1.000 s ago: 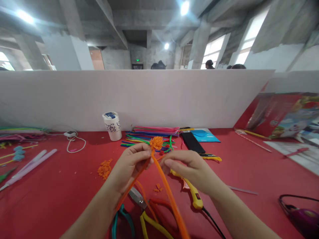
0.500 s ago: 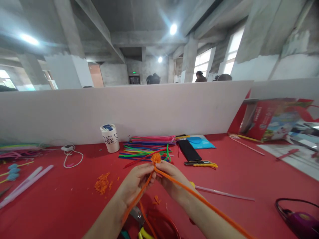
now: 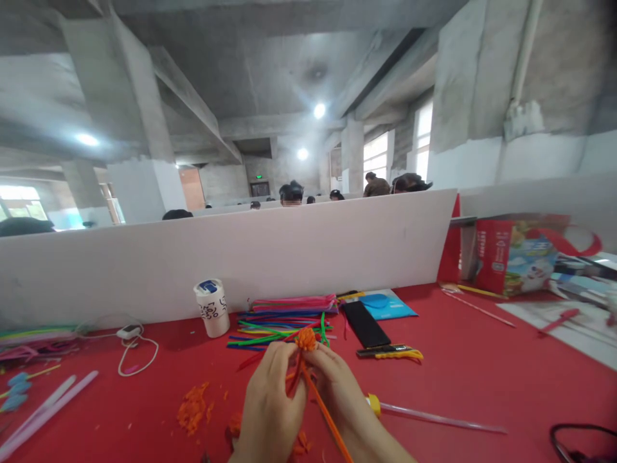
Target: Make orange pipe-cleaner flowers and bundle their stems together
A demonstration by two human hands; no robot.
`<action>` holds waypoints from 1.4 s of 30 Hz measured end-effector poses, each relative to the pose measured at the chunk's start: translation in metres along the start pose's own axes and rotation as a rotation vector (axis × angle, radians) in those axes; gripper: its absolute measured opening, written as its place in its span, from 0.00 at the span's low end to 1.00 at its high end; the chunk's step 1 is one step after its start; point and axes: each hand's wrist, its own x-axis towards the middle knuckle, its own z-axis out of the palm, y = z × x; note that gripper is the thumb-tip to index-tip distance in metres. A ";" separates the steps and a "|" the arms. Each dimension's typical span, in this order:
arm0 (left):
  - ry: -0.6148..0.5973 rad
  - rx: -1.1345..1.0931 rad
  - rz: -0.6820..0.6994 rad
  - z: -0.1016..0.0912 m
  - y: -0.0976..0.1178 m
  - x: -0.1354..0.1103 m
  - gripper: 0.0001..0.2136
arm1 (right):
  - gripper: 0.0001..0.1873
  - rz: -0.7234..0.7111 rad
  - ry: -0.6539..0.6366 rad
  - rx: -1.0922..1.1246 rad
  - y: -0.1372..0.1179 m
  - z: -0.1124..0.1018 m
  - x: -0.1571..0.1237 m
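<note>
An orange fluffy ball (image 3: 306,339), like a small flower head, stands at the tips of my two hands. My left hand (image 3: 272,402) is closed just below it, its fingers bent around the stem. On the other side my right hand (image 3: 344,389) pinches close under the ball. An orange pipe cleaner (image 3: 324,404) runs down from between my fingers toward the table's front. Part of the stem is hidden by my hands. Orange trimmings (image 3: 191,408) lie in a heap left of my left hand.
Behind my hands lie many-coloured pipe cleaners (image 3: 284,321), a black phone (image 3: 366,325) and a utility knife (image 3: 390,352). A white paper cup (image 3: 212,312) stands by the white partition (image 3: 270,254). A clear stick (image 3: 438,419) lies to the right. Beyond the partition, other people's heads show.
My view has tilted up, so the table sits lower. My left hand has turned with its back toward me and come nearer my right. The pipe cleaner now hangs more steeply.
</note>
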 end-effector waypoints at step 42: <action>0.215 -0.291 -0.024 -0.017 0.014 0.009 0.04 | 0.10 0.074 -0.167 0.106 -0.007 0.012 -0.015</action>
